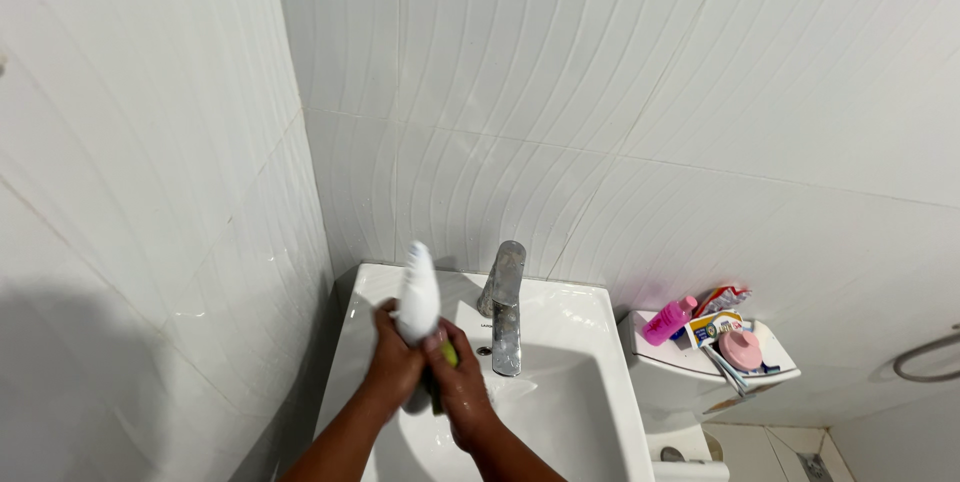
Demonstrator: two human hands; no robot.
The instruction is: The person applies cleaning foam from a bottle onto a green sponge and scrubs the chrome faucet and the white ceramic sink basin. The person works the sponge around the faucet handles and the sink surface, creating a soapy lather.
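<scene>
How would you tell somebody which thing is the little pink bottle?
Find the white sink with the metal tap, then look right to the small white corner shelf. The pink bottle lies tilted at the shelf's left end. It is the only bright pink bottle there; the round pink thing beside it is paler and flat.

Both forearms are bare to the frame's edge, no sleeves, rings or watch.

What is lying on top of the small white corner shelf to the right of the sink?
On the corner shelf lie a pink bottle, a round pink container, a colourful tube and a packet. Whatever lies beneath them is covered.
</scene>
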